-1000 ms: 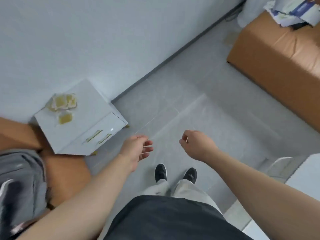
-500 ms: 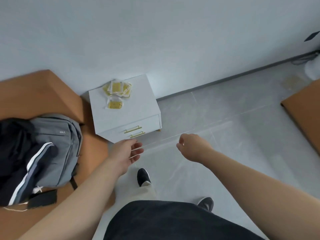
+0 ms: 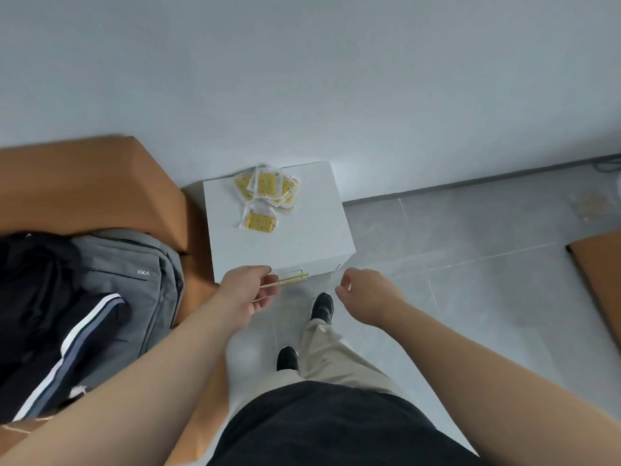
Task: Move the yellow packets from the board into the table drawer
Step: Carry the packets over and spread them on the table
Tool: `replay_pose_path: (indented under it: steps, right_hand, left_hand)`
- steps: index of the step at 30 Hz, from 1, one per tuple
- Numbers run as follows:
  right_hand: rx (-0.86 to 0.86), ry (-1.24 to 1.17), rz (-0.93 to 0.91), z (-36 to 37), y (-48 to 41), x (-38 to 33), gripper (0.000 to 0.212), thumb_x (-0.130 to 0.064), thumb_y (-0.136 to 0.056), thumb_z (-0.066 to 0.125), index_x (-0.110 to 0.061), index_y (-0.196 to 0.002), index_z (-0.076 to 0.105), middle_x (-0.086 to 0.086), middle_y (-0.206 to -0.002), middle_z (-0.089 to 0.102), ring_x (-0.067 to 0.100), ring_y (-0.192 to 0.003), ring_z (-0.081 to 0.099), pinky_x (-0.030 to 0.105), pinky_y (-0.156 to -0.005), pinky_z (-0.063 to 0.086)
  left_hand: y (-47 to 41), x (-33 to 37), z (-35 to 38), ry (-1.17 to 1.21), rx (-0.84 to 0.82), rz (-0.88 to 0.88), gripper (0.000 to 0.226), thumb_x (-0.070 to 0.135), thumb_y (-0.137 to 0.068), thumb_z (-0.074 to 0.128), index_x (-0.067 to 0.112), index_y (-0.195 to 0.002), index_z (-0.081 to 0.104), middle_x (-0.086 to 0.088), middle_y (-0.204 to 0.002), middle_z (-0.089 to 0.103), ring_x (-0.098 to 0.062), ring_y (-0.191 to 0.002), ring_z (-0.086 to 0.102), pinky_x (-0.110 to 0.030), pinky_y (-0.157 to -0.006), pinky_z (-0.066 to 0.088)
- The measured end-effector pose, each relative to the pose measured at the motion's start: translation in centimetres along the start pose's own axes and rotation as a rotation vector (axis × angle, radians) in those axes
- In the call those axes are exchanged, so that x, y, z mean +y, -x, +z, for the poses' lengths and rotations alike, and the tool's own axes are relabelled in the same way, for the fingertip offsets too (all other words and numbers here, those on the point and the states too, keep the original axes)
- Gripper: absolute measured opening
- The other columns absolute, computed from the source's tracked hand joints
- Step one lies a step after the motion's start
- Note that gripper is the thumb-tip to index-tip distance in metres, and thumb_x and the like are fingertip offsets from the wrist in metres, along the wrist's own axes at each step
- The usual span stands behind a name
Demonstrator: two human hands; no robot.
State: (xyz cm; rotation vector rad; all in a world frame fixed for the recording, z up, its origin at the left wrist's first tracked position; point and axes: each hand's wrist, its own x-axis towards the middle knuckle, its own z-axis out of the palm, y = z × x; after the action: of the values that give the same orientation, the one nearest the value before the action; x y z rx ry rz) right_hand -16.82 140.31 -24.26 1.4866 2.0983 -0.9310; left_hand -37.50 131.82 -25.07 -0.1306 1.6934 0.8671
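The left hand (image 3: 247, 294) hangs just in front of the drawer (image 3: 322, 265), fingers loosely curled and holding nothing. Its fingertips sit at the left end of the gold handles (image 3: 293, 279), and I cannot tell whether they touch. The right hand (image 3: 364, 294) is off the drawer's right corner, half-curled too and empty. The drawer looks closed. The yellow packets (image 3: 265, 188) all lie on the table top (image 3: 302, 230), toward the back left: an overlapping pile, with a single packet (image 3: 258, 220) just in front of it.

What worries me is the pull. Taken one-handed at the handle's end, the drawer may skew and bind — or the whole little table, which looks light, may slide on the smooth floor. A jerk could send those slick packets off the left edge, down beside the grey backpack (image 3: 134, 274). The person's shoe (image 3: 322, 307) is also close under the front, so the drawer may meet the leg before it opens fully.
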Motion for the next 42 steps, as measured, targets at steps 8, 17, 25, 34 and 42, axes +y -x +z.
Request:
replay_pose_path:
  steps: [8,17,25,34,42]
  right_hand:
    - [-0.1,0.001,-0.049,-2.3,-12.3,-4.2,0.025,-0.033,-0.101,0.043,-0.019,-0.112,0.06,0.001,-0.109,0.061,0.024,-0.097,0.058,0.034,-0.075,0.047]
    - [-0.124,0.036,-0.012,-4.1,-23.0,-7.0,0.026,-0.033,-0.101,0.043,-0.019,-0.114,0.059,0.002,-0.108,0.061,0.025,-0.094,0.06,0.04,-0.082,0.055]
    - [-0.104,-0.061,0.087,-1.3,-32.1,-7.9,0.033,-0.042,-0.1,0.049,-0.018,-0.122,0.053,0.0,-0.106,0.057,0.024,-0.092,0.059,0.036,-0.073,0.05]
    - [-0.06,-0.441,0.35,2.1,-40.3,-11.5,0.094,-0.072,-0.082,0.062,-0.012,-0.146,0.029,0.013,-0.134,0.047,0.031,-0.105,0.055,0.045,-0.086,0.055]
    - [-0.005,-0.742,0.59,3.8,-43.5,-13.7,0.099,-0.07,-0.07,0.077,-0.018,-0.14,0.031,0.007,-0.124,0.052,0.028,-0.102,0.052,0.046,-0.097,0.052]
  left_hand:
    - [-5.9,5.7,-1.0,-0.02,0.128,-0.072,0.005,0.015,-0.1,0.057,0.014,-0.097,0.059,-0.005,-0.091,0.069,-0.019,-0.073,0.065,-0.028,-0.068,0.048]
    - [-16.0,10.8,-0.8,0.032,0.153,-0.209,0.013,0.016,-0.1,0.058,0.011,-0.111,0.063,-0.004,-0.096,0.071,-0.019,-0.083,0.069,-0.028,-0.069,0.051]
    - [-27.5,11.8,1.0,0.093,0.109,-0.485,0.041,0.021,-0.099,0.061,0.012,-0.138,0.051,-0.015,-0.126,0.057,-0.031,-0.117,0.059,-0.043,-0.093,0.053]
    - [-35.7,11.6,1.8,0.217,0.158,-0.56,0.05,0.045,-0.092,0.07,0.006,-0.12,0.053,-0.019,-0.115,0.056,-0.033,-0.11,0.059,-0.052,-0.101,0.05]
    - [-37.7,12.0,-0.4,0.151,0.151,-0.43,0.048,0.055,-0.092,0.064,0.012,-0.114,0.06,-0.002,-0.094,0.066,-0.019,-0.09,0.063,-0.038,-0.102,0.047]
